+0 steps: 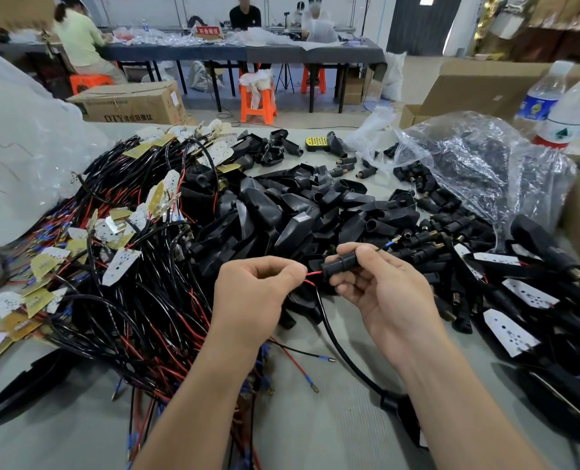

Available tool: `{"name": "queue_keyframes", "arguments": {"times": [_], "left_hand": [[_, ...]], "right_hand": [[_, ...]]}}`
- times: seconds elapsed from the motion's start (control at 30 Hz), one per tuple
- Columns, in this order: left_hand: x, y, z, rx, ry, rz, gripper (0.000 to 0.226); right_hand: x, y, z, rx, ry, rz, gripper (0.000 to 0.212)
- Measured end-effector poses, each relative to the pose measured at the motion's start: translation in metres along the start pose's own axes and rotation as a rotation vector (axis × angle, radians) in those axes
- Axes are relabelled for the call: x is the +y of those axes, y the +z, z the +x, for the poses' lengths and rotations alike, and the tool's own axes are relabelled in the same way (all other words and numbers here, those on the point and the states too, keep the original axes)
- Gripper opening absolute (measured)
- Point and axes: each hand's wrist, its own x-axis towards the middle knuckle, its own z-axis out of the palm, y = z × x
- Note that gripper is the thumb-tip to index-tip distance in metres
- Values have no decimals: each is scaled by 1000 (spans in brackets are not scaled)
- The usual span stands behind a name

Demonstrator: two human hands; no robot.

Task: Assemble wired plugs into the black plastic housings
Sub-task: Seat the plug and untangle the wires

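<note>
over the middle of the worktop (315, 418), just this side of the heap of black housings (282, 212), the person's left grip (254, 293) pinches a red wire (310, 273) between thumb and forefinger. the right grip (376, 286) is clenched round a black plug (336, 266), held sideways, likely so the wire feeds straight into its end. a blue-tipped lead (389, 244) pokes out past the right fingers. the plug sits in no housing yet.

the tangled harnesses (139, 266) lie to the left and a clear bag (468, 157) of parts to the right, both within easy reach, i'd say. a cardboard box (132, 103) behind reads "dty", the rest too blurred to read. a red sign (208, 30) at the far end of the room seems to read "不合格区".
</note>
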Motion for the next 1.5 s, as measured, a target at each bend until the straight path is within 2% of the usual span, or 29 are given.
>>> {"name": "queue_keyframes", "arguments": {"times": [0.17, 0.27, 0.33, 0.47, 0.63, 0.73, 0.87, 0.93, 1.03, 1.13, 1.23, 1.3, 1.4, 1.5], "left_hand": [[2, 9, -6, -16, 10, -15, 21], [5, 6, -3, 4, -11, -178, 24], [6, 3, -1, -29, -24, -201, 24], [4, 1, -1, -61, 6, -145, 23], [0, 4, -4, -46, 88, 44, 23], [1, 2, -2, -12, 54, -74, 20], [1, 5, -2, -175, -47, -119, 19], [0, 7, -3, -197, -54, -101, 21], [-3, 7, -4, -138, 3, 60, 18], [-1, 3, -5, -85, 65, 55, 30], [2, 2, -7, -182, 104, 80, 43], [2, 4, -8, -214, 107, 119, 36], [1, 9, -13, -170, 115, 213, 17], [0, 17, -17, -144, 161, 282, 10]], "right_hand": [[3, 5, 1, 20, 11, 42, 20], [1, 2, 4, 57, 3, 115, 14], [0, 0, 5, 68, 5, 137, 14], [5, 0, 5, 49, 21, 105, 18], [9, 8, 2, 1, 36, 53, 20], [4, 6, 2, 8, 2, 103, 17], [2, 5, 2, 11, 19, 138, 15], [5, 7, 1, 23, 12, 88, 16], [10, 10, -1, 80, -74, -48, 19], [11, 12, -2, 75, -55, -44, 18], [6, 11, -3, 30, 43, 21, 18], [6, 9, -4, 58, 44, -17, 21], [8, 10, -5, 128, -29, -129, 20], [5, 9, -4, 133, -62, -145, 17]]}}
